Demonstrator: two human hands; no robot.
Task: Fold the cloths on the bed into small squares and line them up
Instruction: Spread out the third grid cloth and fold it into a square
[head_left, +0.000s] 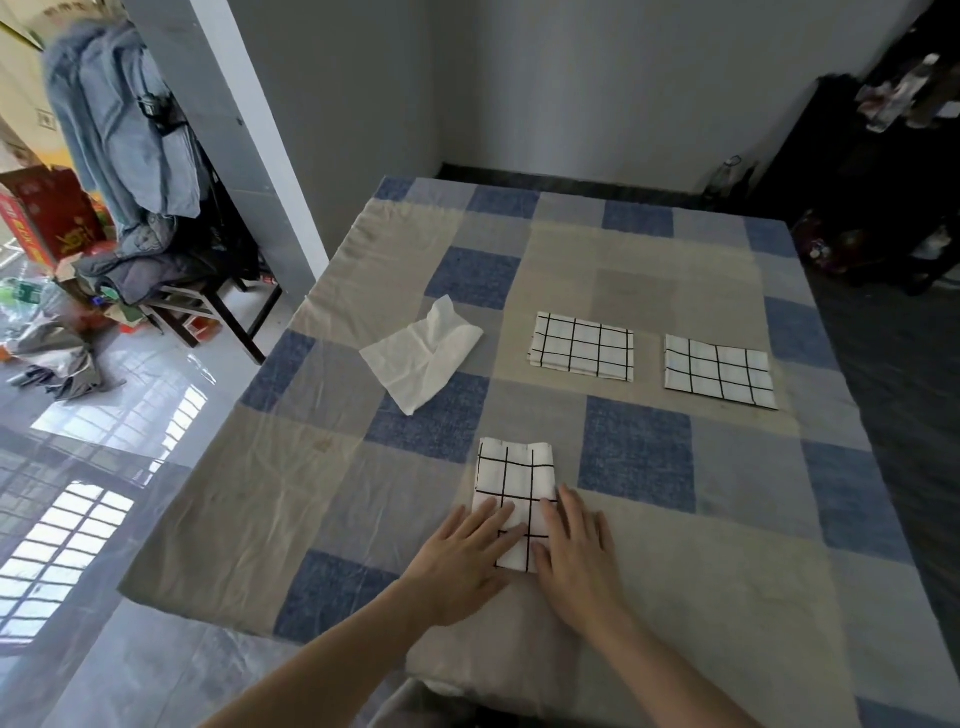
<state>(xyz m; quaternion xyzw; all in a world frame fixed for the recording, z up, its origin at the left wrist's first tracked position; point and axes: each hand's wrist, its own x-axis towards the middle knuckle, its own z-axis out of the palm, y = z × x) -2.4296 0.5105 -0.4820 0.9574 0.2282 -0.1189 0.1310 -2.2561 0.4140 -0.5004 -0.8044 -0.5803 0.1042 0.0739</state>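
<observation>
I am pressing both flat hands, left hand (467, 551) and right hand (574, 551), grip wide, holding nothing, on the near end of the grid cloth (514, 483); its long axis is running away toward the bed's (675, 545) far edge.

Three checked cloths (514, 493) (582, 347) (719, 370), one white cloth (421, 358).

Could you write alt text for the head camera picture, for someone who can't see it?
Both hands, left hand and right hand, press flat on a folded grid cloth on a checked bed. Farther off lie two folded grid cloths side by side and a crumpled white cloth.
</observation>
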